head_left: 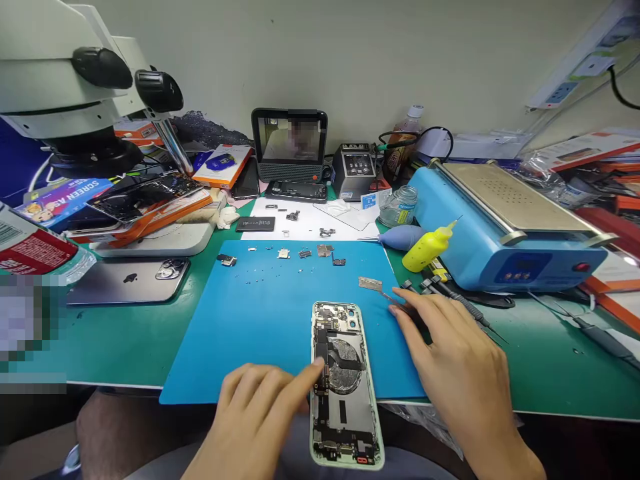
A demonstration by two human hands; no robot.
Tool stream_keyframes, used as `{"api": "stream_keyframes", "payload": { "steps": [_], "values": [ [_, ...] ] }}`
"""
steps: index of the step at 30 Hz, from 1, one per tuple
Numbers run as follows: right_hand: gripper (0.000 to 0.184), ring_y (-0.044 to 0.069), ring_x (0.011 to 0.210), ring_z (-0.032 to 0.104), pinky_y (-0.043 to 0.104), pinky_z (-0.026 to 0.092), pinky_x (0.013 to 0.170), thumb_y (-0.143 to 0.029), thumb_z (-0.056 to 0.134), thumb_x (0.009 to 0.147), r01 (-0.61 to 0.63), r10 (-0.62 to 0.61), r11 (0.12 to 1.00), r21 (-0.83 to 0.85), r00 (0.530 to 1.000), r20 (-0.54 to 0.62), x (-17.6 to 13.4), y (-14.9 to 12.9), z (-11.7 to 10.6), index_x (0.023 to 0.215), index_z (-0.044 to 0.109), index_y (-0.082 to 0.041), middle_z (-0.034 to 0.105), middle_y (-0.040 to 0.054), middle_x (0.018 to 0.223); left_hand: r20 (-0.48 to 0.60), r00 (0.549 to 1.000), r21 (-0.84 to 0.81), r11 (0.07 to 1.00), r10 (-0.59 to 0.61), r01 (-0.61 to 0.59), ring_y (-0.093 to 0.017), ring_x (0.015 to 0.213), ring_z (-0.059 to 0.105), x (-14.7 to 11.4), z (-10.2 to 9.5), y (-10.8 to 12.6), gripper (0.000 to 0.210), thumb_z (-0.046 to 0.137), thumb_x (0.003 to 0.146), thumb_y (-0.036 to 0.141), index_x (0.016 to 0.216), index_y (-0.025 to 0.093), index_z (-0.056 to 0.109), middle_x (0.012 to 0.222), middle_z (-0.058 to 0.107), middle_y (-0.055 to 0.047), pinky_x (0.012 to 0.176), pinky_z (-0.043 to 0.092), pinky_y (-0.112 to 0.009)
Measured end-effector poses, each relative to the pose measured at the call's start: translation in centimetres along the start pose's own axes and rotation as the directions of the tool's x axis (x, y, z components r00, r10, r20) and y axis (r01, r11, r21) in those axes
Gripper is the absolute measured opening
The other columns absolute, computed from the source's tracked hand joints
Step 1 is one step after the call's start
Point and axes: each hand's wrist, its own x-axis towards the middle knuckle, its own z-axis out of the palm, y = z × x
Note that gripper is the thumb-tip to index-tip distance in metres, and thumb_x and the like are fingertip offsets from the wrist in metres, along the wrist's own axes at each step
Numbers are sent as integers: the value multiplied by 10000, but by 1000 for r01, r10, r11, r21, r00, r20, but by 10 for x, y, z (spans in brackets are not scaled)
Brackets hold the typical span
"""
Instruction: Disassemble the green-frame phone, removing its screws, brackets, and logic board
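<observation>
An opened phone (345,387) with a pale green frame, its circuit board and round charging coil bare, lies tilted over the front edge of the blue mat (240,320). My left hand (265,403) grips its left side, thumb on the board; the other fingers are partly hidden. My right hand (450,347) is closed around slim tweezers (389,297), mostly covered by the fingers. Their tip meets a small metal plate (370,283) near the mat's right edge. Several small parts, among them a metal shield (325,250) and a connector piece (284,253), lie along the mat's back.
A grey phone (130,279) lies left, below a microscope (75,87). Behind the mat are a battery (256,224) and a display (290,137). A yellow bottle (427,249), a blue air blower (401,237) and a blue heating plate machine (500,227) stand right.
</observation>
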Motion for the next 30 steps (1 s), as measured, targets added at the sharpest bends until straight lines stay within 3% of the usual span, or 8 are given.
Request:
{"api": "stream_keyframes", "payload": {
  "steps": [4, 8, 12, 16, 21, 24, 27, 30],
  "values": [
    [226, 298, 1077, 770, 424, 537, 973, -319, 577, 1209, 1, -1, 1000, 13, 1000, -13, -2, -2, 2, 1307, 747, -206, 827, 87, 1175, -56, 997, 23, 998, -51, 53, -300, 1109, 690, 33, -17, -6, 775, 789, 1091, 578, 1743, 364, 429, 1292, 726, -45, 949, 482, -424],
    [212, 288, 1063, 777, 432, 544, 979, -303, 562, 1211, -8, 9, 999, 48, 1000, -11, -4, 0, 4, 1282, 742, -216, 815, 77, 1170, -34, 999, 23, 999, 28, -27, -275, 1033, 678, 55, -22, -8, 654, 817, 1086, 409, 1667, 336, 525, 1269, 717, -38, 881, 496, -400],
    [220, 295, 1069, 773, 440, 539, 980, -304, 568, 1207, -19, 19, 998, 56, 1000, -7, -4, 0, 5, 1305, 743, -214, 804, 75, 1170, -43, 998, 39, 998, 44, -43, -287, 1045, 671, 56, -19, -9, 535, 753, 1122, 369, 1618, 314, 561, 1265, 708, -61, 890, 485, -421],
    [229, 302, 1089, 771, 439, 541, 986, -323, 561, 1209, -30, 29, 998, 57, 1000, 8, -3, -1, 5, 1294, 749, -224, 802, 80, 1166, 17, 999, 4, 999, 45, -45, -267, 1028, 673, 54, -19, -11, 434, 683, 1162, 334, 1580, 349, 566, 1270, 712, -45, 865, 486, -409],
    [247, 296, 1082, 782, 437, 550, 969, -345, 542, 1213, -55, 54, 995, 80, 998, 22, -3, -1, 6, 1291, 753, -242, 807, 80, 1172, 65, 995, -83, 993, -73, 78, -282, 1106, 679, 62, -21, -6, 245, 600, 1193, 326, 1437, 340, 596, 1318, 713, -36, 940, 482, -449],
    [240, 300, 1084, 780, 440, 551, 975, -339, 544, 1211, -57, 56, 995, 87, 998, 20, -4, -1, 7, 1289, 749, -240, 807, 81, 1173, 90, 988, -115, 984, -125, 135, -292, 1092, 664, 70, -20, 1, 160, 655, 1167, 351, 1312, 304, 608, 1236, 708, -28, 942, 469, -460],
    [233, 302, 1086, 773, 441, 546, 982, -321, 554, 1208, -47, 46, 995, 85, 999, 13, -4, -1, 7, 1286, 751, -226, 800, 82, 1167, 93, 982, -95, 980, -164, 172, -295, 1054, 652, 76, -17, 7, 243, 780, 1095, 349, 1245, 278, 602, 1163, 690, -22, 912, 457, -455],
    [219, 296, 1088, 765, 435, 538, 992, -299, 577, 1202, -38, 37, 994, 99, 999, 12, -3, -1, 7, 1290, 757, -210, 794, 78, 1169, 83, 983, -68, 983, -165, 170, -287, 1017, 647, 78, -15, 9, 226, 774, 1092, 319, 1189, 271, 576, 1126, 671, -13, 882, 448, -444]
  ]
}}
